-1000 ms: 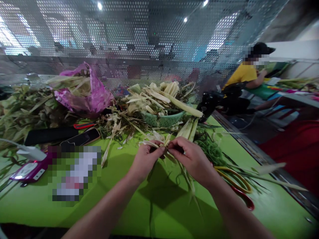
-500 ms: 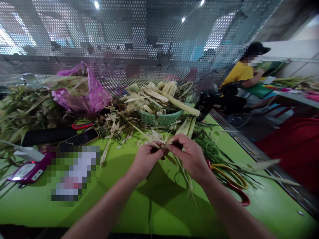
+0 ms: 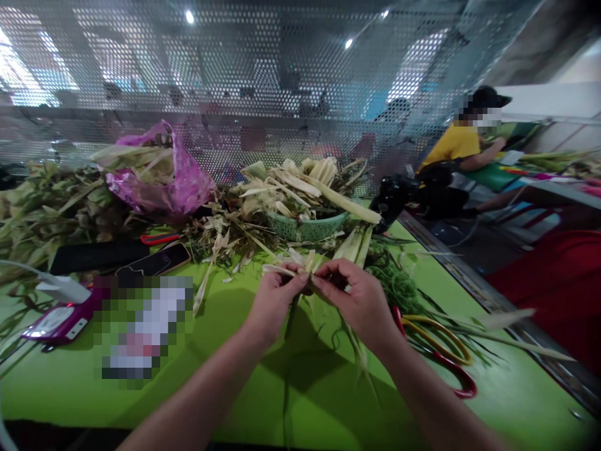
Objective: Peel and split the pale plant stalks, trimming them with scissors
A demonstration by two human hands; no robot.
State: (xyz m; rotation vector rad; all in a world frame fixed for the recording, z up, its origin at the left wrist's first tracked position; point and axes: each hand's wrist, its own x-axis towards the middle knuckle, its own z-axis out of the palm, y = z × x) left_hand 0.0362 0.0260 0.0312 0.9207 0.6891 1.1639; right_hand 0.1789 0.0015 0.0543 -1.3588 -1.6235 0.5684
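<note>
Over the green table (image 3: 225, 376) my two hands meet on a small bundle of pale leaf strips (image 3: 300, 266). My left hand (image 3: 275, 297) pinches the strips from the left, fingers closed. My right hand (image 3: 359, 297) grips them from the right, fingers curled round the same bundle. Thin green stems hang down from the bundle toward the table. Pale strip ends stick up between my thumbs.
A green basket (image 3: 307, 227) heaped with husks stands behind my hands. A pink plastic bag (image 3: 164, 178) and leaf piles lie at the back left. Scissors with red and yellow handles (image 3: 441, 357) rest at right. Phones (image 3: 154, 262) lie at left. A person in yellow sits beyond a perforated screen.
My hands stay together on the bundle with small finger shifts; the strip ends stand a little higher between my thumbs. The view has shifted slightly.
</note>
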